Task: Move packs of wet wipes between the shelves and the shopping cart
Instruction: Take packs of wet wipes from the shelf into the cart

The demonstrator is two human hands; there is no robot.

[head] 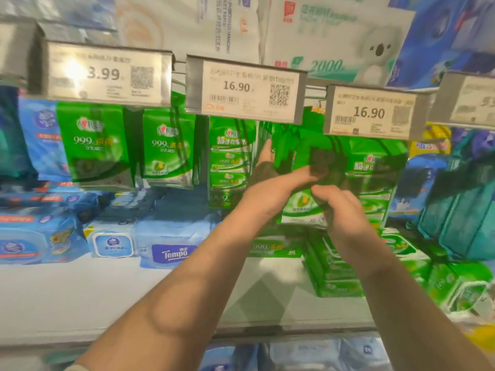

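Both hands reach a glossy green plastic pack of wet wipes (302, 210) hanging below the right-of-centre price tag (371, 112). The left hand (270, 183) grips its upper part, thumb across the front. The right hand (340, 210) pinches its lower front with curled fingers, above the white shelf's (107, 290) right end.

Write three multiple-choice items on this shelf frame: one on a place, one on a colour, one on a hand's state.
1. Where is the Tempo pack?
A. on the shelf
B. hanging from a hook
C. in a hand

2. What colour is the wipes pack at both hands?
A. blue
B. green
C. yellow

3. How is the right hand?
A. flat and open
B. off the pack
C. curled on the pack

Key: 1 A, it lies on the board; 2 B, its film is green; 3 C, fingers curl at its front while the left hand reaches beside it.
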